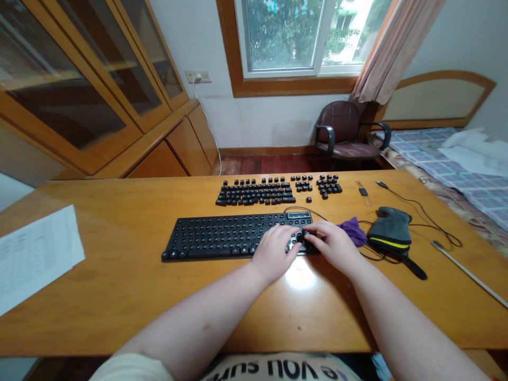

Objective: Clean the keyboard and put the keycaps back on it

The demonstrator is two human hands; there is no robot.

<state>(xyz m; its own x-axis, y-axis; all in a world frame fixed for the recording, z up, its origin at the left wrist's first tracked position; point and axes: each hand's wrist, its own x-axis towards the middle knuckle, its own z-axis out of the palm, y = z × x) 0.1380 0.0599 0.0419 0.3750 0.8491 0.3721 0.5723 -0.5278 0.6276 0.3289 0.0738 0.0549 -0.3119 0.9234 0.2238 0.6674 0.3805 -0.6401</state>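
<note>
A black keyboard base [222,237] with its keycaps taken off lies on the wooden desk [159,296]. Behind it the loose keycaps [256,192] are laid out in rows in keyboard order. My left hand [275,250] rests on the right end of the base, fingers curled down onto it. My right hand [335,242] meets it from the right, fingers pinched on a small black keycap [305,239] at the number-pad area. A purple cloth [353,230] lies just right of my right hand.
A dark grey pouch with a yellow stripe [391,228], a thin cable [420,211] and a small black tool [363,191] lie at the right. A sheet of paper [35,254] sits at the left edge. A chair [345,132] and a bed [460,169] stand behind the desk.
</note>
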